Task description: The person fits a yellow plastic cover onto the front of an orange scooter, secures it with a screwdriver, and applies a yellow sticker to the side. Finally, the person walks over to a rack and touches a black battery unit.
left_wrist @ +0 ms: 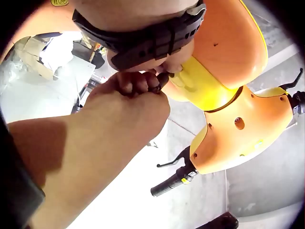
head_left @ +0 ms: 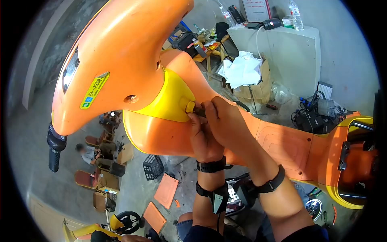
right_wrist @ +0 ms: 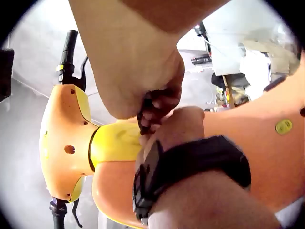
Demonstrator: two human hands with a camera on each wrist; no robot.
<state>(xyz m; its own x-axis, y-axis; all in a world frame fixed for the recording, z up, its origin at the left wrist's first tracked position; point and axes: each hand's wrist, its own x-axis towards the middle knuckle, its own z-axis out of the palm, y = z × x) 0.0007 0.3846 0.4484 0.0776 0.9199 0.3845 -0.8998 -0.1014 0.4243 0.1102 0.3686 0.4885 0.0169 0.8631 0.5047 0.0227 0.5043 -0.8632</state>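
Observation:
In the head view my right hand (head_left: 227,123) is curled round a short dark tool (head_left: 199,111). The tool's front end meets a small yellow knob (head_left: 190,107) on the yellow panel (head_left: 169,99) of an orange scooter. My left hand (head_left: 207,139) is just below, its fingertips gathered at the tool's front end; I cannot tell whether they pinch it. In the left wrist view the right fist (left_wrist: 136,102) grips the dark tool (left_wrist: 163,81) beside the yellow panel (left_wrist: 202,83). The right wrist view shows the dark tool (right_wrist: 144,112) between the right fingers, with the left hand (right_wrist: 183,124) alongside.
The scooter's footboard (head_left: 284,147) extends right. A black handlebar grip (head_left: 54,159) juts out at left. Orange panels (head_left: 166,190) and a black crate (head_left: 153,167) lie on the floor. A white cabinet (head_left: 278,52) stands behind. A person (head_left: 86,154) sits at far left.

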